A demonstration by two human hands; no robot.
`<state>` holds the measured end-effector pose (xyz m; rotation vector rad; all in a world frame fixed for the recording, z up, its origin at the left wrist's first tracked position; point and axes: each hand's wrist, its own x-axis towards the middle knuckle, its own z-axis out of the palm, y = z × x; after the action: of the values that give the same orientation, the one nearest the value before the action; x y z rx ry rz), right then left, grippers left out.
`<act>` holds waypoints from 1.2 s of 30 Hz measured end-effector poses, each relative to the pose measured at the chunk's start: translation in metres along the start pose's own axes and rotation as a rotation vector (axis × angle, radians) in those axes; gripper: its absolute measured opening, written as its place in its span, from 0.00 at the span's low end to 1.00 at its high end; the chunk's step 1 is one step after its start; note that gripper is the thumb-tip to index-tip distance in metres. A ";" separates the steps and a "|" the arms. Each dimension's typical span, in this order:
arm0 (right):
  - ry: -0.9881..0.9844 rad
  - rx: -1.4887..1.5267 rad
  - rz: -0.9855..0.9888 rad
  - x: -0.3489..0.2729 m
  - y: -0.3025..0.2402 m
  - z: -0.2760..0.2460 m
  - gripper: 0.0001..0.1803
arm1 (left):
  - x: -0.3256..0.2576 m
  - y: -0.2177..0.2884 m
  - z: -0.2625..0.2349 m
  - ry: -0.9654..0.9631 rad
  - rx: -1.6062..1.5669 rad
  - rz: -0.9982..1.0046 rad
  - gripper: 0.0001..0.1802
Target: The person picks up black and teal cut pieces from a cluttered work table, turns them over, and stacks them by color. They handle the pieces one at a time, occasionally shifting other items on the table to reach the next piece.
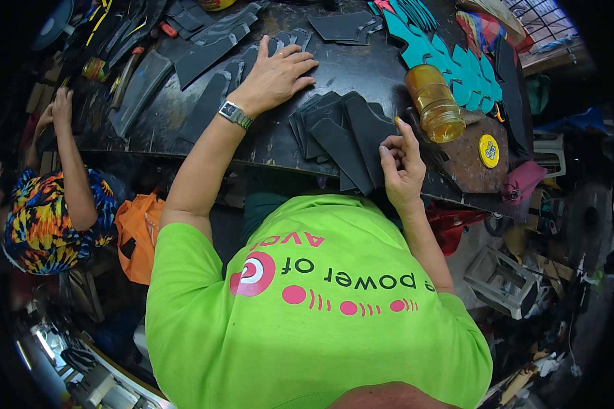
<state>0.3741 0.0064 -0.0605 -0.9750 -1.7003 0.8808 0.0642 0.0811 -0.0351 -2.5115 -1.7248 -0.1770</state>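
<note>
Cutouts (pixel 344 143), dark, mid-frame, look light and bendy: take their edges. Your left hand (pixel 280 76) spreads flat, upper centre; your right hand (pixel 402 167) half-curls, any pinch unclear.

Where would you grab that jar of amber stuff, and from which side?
Probably around the middle of the amber jar, coming from the side facing the right hand: its rounded body suits a wraparound grip, while teal pieces crowd the opposite side.
</note>
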 end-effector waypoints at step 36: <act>-0.045 0.036 0.040 -0.001 0.002 -0.002 0.36 | 0.022 -0.047 0.010 0.059 -0.116 -0.148 0.52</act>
<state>0.3771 0.0065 -0.0618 -0.9747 -1.7022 0.9633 0.0289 0.1196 -0.0410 -2.4272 -1.9299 -0.3689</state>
